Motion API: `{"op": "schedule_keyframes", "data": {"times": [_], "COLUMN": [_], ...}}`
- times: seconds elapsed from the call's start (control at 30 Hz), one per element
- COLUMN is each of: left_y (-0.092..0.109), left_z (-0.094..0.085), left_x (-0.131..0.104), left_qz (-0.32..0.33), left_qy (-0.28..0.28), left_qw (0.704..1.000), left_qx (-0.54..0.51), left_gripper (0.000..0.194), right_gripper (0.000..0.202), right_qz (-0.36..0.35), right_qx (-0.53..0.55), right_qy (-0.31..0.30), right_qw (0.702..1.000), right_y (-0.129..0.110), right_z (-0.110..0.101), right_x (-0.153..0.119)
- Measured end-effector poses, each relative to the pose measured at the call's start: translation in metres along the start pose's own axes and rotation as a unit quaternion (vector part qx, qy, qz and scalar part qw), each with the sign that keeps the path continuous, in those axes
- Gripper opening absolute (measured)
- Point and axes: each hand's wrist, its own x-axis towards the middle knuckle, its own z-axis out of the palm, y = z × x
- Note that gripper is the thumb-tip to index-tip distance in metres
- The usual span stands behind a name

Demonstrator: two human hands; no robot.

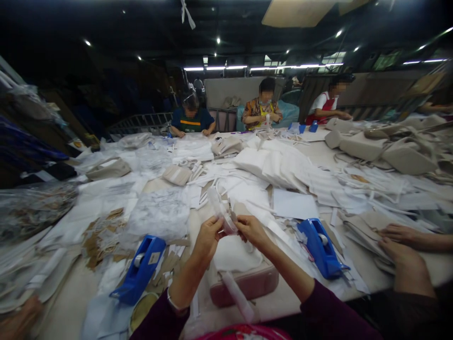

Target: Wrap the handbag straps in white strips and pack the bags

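Note:
Both my hands are raised over the middle of the table, just above a dusty-pink bag [258, 282]. My left hand [209, 234] pinches one side of a strap wrapped in translucent film [222, 210]. From the other side, my right hand [252, 230] grips the same wrapped strap near its lower end, with fingers closed. A white padding sheet [235, 255] lies on top of the pink bag. Down the bag's front hangs another piece wrapped in whitish film [238, 296]. My fingers partly hide the held piece, so its exact ends cannot be made out.
Blue tape dispensers stand at left [139, 269] and right [322, 248]. Stacked white foam sheets [283, 163], plastic bags [159, 212] and cardboard scraps [104, 236] cover the table. A co-worker's hands [403, 241] rest on a beige bag at right; another hand [21, 316] shows at lower left.

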Motion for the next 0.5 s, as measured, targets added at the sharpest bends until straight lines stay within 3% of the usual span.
{"op": "schedule_keyframes", "data": {"times": [0.1, 0.2, 0.37, 0.5], "left_y": [0.003, 0.004, 0.006, 0.004], "left_z": [-0.005, -0.008, -0.009, -0.004], "left_x": [0.005, 0.009, 0.013, 0.013], "left_qz": [-0.028, -0.05, -0.077, -0.072], "left_qy": [0.011, 0.017, -0.008, -0.016], "left_qw": [0.999, 0.998, 0.996, 0.997], "left_qx": [-0.019, -0.023, -0.032, -0.022], "left_gripper": [0.036, 0.034, 0.033, 0.037], "right_gripper": [0.02, 0.021, 0.024, 0.022], "right_qz": [-0.135, -0.217, -0.259, -0.252], "right_qx": [-0.141, -0.24, -0.317, -0.268], "right_qy": [-0.015, -0.029, -0.002, 0.04], "right_qw": [0.981, 0.946, 0.913, 0.929], "right_y": [-0.006, -0.01, -0.004, 0.003], "right_z": [-0.002, -0.003, -0.002, 0.0], "right_x": [0.0, 0.001, 0.007, 0.01]}}
